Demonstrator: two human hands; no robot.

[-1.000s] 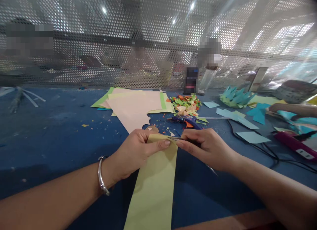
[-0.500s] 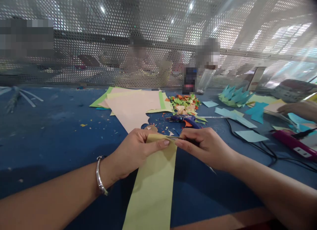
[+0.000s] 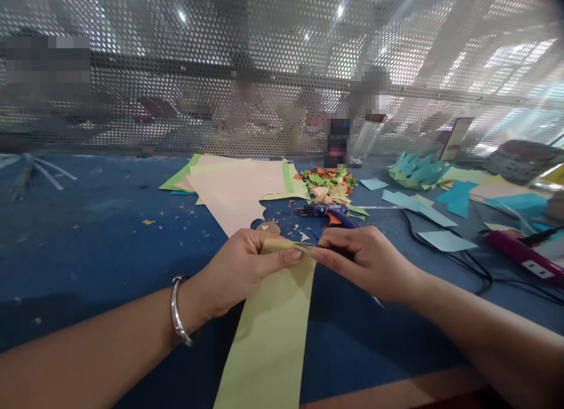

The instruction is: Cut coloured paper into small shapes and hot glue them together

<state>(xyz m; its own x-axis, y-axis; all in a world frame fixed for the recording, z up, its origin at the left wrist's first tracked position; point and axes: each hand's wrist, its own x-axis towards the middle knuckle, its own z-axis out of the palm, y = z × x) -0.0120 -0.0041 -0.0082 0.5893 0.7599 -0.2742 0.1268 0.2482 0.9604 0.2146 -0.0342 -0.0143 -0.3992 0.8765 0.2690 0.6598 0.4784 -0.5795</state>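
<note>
Yellow-green paper strip (image 3: 273,332), plain blue table (image 3: 110,238)

Your left hand (image 3: 249,265) has open surface (image 3: 110,227) at ten o'clock, but a glue gun (image 3: 326,210) blocks your right hand (image 3: 368,259) at eleven, black cables (image 3: 490,278) at three.

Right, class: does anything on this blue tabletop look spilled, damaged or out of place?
Small paper snippets lie strewn beside the blue plastic glue gun, outside the multicoloured paper heap. The large pale-pink paper sheet has a scalloped lower-right edge, apparently cut.
</note>
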